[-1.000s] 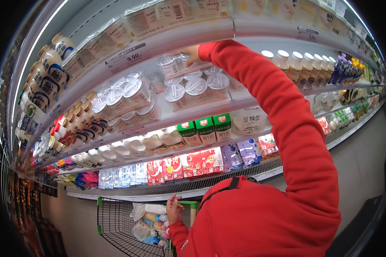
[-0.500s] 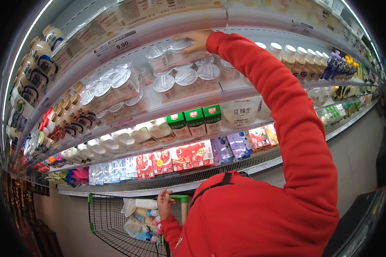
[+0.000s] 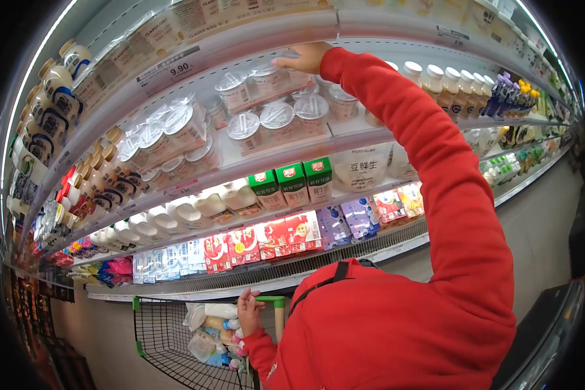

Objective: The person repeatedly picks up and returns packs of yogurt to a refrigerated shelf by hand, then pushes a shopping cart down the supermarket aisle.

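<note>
My right hand (image 3: 304, 58), in a red sleeve, reaches up to a middle shelf. Its fingers stretch leftward over the back of the stacked yogurt cups (image 3: 231, 81); the thumb side is partly hidden. These cups have clear lids and sit on a lower layer of similar cups (image 3: 244, 125). Down low, my left hand (image 3: 248, 311) rests with curled fingers at the green handle (image 3: 270, 299) of the shopping cart (image 3: 166, 331). Inside the cart lie a white bottle (image 3: 221, 311) and several bagged items (image 3: 203, 344).
More yogurt cups (image 3: 182, 117) stand left on the same shelf. Below are green-topped milk cartons (image 3: 291, 185), white jugs (image 3: 208, 203) and red boxes (image 3: 273, 235). White-capped bottles (image 3: 450, 84) line the right side. The upper shelf's edge (image 3: 240, 49) overhangs the cups.
My right hand has shifted slightly back toward the right along the top cups, its fingers less spread over the lids. The view has shifted slightly. My left hand stays at the cart handle.
</note>
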`<state>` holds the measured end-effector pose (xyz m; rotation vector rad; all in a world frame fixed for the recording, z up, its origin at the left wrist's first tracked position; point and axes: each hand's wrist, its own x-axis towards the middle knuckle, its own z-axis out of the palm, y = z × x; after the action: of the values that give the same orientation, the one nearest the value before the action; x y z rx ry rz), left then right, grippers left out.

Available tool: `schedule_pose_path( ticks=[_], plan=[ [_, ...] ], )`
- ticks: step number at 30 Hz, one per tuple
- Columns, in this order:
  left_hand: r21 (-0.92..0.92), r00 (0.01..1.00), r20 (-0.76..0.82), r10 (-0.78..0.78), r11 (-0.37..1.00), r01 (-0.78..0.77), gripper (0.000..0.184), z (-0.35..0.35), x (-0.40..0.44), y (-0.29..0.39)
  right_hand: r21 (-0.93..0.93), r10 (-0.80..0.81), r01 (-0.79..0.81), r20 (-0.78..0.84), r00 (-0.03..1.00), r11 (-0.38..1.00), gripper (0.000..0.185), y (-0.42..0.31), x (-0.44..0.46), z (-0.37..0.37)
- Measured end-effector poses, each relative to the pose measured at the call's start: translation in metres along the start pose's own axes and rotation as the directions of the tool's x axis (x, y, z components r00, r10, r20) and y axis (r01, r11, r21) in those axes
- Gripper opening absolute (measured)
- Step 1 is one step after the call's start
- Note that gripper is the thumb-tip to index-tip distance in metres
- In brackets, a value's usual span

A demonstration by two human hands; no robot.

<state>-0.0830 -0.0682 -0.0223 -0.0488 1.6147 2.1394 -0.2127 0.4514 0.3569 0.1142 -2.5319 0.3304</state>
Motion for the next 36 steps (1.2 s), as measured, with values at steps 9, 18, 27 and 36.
schedule_pose_path(
  ticks=[9,18,27,36],
  plan=[
    [-0.024,1.0,0.01,0.002,1.0,-0.002,0.034,-0.011,0.006,-0.012,-0.425,0.52,-0.434,0.105,0.848,0.794,0.067,0.038,-0.052,0.008],
    [-0.044,1.0,-0.032,0.001,0.999,-0.002,0.03,-0.004,0.008,-0.007,-0.43,0.667,-0.545,0.211,0.715,0.72,0.08,0.065,-0.025,0.019],
    [-0.058,1.0,-0.019,0.015,0.998,-0.016,0.03,-0.004,0.008,-0.011,-0.232,0.463,-0.5,-0.196,0.864,0.834,0.074,0.021,-0.056,-0.008],
    [-0.062,0.998,-0.059,-0.003,0.998,-0.001,0.028,0.0,0.006,-0.008,-0.287,0.327,-0.381,-0.221,0.919,0.879,0.07,-0.041,-0.125,-0.038]
  ],
)
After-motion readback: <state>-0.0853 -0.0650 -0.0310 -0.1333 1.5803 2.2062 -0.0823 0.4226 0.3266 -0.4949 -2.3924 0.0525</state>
